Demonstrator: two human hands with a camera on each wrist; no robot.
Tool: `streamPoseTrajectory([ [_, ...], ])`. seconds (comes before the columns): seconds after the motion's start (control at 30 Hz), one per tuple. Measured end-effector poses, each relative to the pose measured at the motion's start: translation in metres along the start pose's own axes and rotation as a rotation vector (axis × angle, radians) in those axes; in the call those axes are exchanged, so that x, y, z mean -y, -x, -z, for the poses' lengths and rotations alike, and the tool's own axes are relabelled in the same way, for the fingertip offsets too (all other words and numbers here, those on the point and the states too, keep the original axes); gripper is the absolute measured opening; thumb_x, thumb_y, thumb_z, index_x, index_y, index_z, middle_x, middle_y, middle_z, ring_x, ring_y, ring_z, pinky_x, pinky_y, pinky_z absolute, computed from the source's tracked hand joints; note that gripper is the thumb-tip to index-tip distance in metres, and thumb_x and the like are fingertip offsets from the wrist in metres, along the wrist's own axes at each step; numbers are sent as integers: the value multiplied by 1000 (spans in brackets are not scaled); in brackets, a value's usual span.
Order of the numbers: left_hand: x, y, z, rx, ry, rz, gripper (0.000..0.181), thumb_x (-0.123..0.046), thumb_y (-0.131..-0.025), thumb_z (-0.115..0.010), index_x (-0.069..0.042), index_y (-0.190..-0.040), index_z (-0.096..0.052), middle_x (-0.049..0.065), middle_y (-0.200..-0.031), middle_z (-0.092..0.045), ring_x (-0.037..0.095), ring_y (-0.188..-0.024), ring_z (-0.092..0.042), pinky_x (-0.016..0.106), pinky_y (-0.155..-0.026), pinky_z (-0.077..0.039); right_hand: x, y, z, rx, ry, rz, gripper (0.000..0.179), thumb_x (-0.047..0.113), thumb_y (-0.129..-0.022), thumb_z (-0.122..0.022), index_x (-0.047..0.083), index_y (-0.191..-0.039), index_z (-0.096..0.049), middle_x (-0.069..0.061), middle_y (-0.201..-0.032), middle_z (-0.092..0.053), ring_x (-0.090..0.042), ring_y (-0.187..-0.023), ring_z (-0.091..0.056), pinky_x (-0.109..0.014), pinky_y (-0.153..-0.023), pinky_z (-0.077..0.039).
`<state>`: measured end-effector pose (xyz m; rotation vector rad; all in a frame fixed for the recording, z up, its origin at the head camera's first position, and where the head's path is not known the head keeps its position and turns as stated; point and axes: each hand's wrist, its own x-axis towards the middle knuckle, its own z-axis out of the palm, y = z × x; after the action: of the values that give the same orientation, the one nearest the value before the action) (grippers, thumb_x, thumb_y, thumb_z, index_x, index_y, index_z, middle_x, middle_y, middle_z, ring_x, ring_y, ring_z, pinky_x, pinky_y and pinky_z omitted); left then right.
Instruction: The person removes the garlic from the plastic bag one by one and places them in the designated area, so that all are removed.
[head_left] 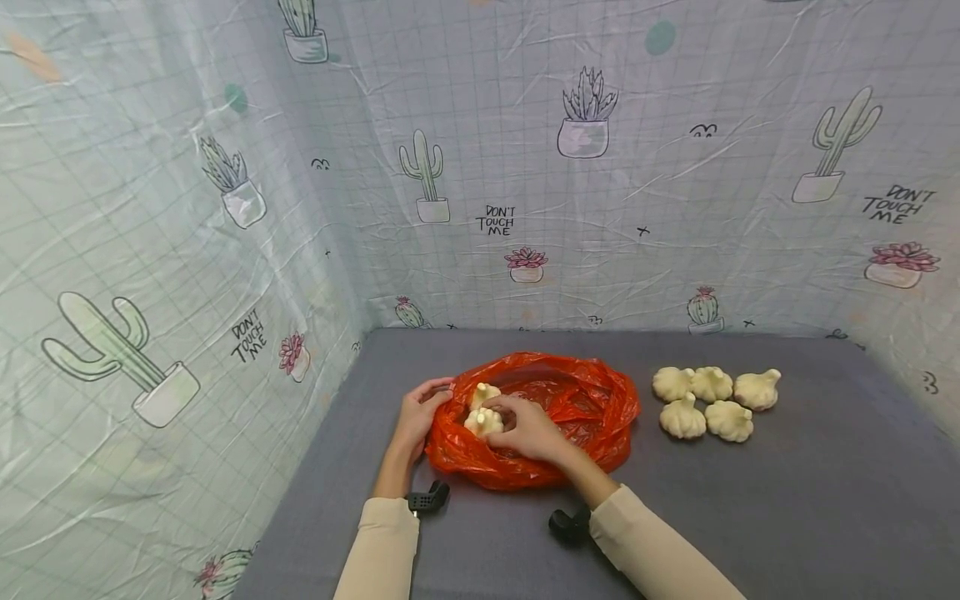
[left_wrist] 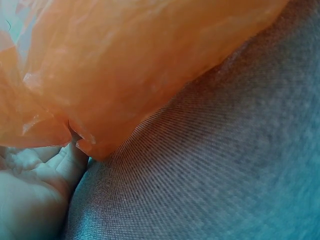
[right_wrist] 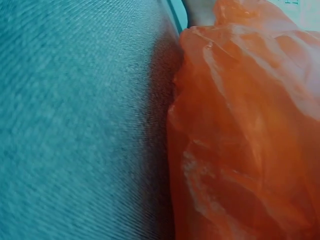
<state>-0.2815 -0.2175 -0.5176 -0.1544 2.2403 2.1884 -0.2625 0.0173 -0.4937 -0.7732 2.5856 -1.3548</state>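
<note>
A red plastic bag (head_left: 517, 475) lies with its mouth spread open, its rim crumpled all round. At its left side my left hand (head_left: 414, 421) holds the bag's edge; part of that hand (left_wrist: 37, 190) shows beneath the bag (left_wrist: 120, 65) in the left wrist view. My right hand (head_left: 531, 429) reaches in over the near rim and grips a garlic bulb (head_left: 482, 423) between thumb and fingers. Just behind it sits another garlic bulb (head_left: 484, 393), inside the bag's left part. In the right wrist view the bag (right_wrist: 245, 145) hides that hand.
To the right of the bag, several garlic bulbs (head_left: 708, 404) stand in two rows on the grey tabletop (head_left: 817, 492). Dark wrist-worn devices (head_left: 429, 498) show at both wrists. A patterned curtain (head_left: 622, 267) hangs behind and to the left.
</note>
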Motion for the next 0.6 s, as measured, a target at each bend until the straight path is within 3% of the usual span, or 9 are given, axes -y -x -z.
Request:
streamPoseTrajectory([
  [0.6,0,2,-1,-8,7,-24,29,-16,-99,-65,-11,-127,-71,8,-126,-70,16,-110,-67,28,-90,-57,-6,13,21,-72,-119,-65,56,32,-80,-87,17,-129,-67,-6,-113,-71,-15,-94,-68,-28,-81,-57],
])
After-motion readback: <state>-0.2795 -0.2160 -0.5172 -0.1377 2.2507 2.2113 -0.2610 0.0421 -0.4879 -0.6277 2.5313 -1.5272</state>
